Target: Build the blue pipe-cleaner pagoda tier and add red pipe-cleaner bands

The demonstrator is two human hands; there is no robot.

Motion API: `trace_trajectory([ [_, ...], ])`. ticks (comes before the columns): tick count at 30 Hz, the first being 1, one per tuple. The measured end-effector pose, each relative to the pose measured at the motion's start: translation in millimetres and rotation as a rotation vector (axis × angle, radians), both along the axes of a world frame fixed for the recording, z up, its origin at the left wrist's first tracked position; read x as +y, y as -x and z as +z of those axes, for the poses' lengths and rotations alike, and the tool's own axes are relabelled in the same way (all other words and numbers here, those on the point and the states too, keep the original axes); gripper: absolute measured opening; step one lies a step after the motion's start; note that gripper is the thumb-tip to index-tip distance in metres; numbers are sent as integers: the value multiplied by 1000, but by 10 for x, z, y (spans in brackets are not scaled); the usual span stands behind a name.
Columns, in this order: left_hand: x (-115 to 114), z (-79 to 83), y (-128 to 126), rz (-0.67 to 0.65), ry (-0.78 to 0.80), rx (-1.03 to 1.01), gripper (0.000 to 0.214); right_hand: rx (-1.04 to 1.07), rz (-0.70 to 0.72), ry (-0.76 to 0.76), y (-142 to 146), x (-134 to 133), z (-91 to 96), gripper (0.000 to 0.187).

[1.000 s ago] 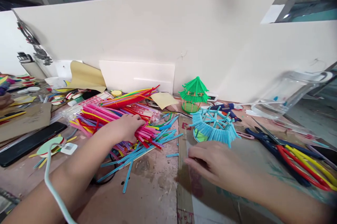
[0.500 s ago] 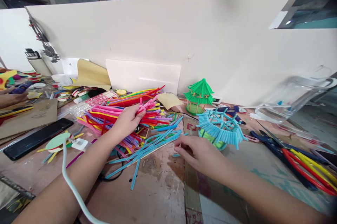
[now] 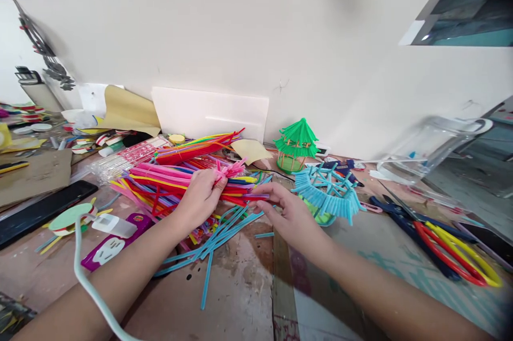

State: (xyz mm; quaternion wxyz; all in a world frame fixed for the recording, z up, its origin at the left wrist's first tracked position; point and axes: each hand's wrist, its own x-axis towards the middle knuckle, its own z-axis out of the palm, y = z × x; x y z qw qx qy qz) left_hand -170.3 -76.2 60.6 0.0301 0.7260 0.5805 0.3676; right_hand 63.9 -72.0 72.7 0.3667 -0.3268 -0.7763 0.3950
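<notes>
Closed around a small bunch of pink pipe cleaners (image 3: pixel 231 169), my left hand (image 3: pixel 200 196) rests over the heap of mixed-colour pipe cleaners (image 3: pixel 160 183). Its short pink ends stick out past the thumb. My right hand (image 3: pixel 290 218) is at the heap's right end, thumb and fingertips closing on the tips of red and purple pipe cleaners; how many it grips is hidden. Loose blue pipe cleaners (image 3: pixel 216 242) lie below both hands. Beyond the right hand stand a blue pipe-cleaner roof frame (image 3: pixel 331 191) and a small green-roofed pavilion model (image 3: pixel 297 143).
Scissors with red and yellow handles (image 3: pixel 449 255) lie at the right, near a clear plastic jug (image 3: pixel 428 151). To the left are a black phone (image 3: pixel 48 212), a purple power strip (image 3: pixel 114 245) and a white cable (image 3: pixel 86 282). A white board (image 3: pixel 224 41) stands behind.
My right hand has moved up and left from the blue pipe cleaners to the heap's right end. My left hand, still holding the pink ones, is slightly lower. The view has shifted a little.
</notes>
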Motion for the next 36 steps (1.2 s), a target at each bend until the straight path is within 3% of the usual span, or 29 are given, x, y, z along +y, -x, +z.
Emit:
trace_trajectory([
  [2,-3,2,0,7,-3,3,38,-26,1,4,-31,-3,-7,19],
  [6,-18,17,-5,32,-15,-7,37,-190,-15,-129,-98,-22,14,9],
  [9,-40,6,-15,46,-35,-51,34,-266,9,-120,-127,-43,21,15],
  [15,-68,-48,2,56,-55,-142,32,-91,-45,-47,-127,-13,-30,11],
  [22,-38,-28,-49,-108,-33,-41,26,-12,18,197,19,118,-208,43],
  [26,-14,-41,-78,-171,45,55,12,82,55,198,70,114,-241,42],
  [29,16,-96,-69,-215,51,102,23,60,84,194,57,74,-200,43],
  [31,41,-131,-58,-225,64,106,8,14,74,191,29,45,-163,45],
  [36,68,-132,-50,-144,70,-94,24,-77,84,96,-99,-35,-127,37],
])
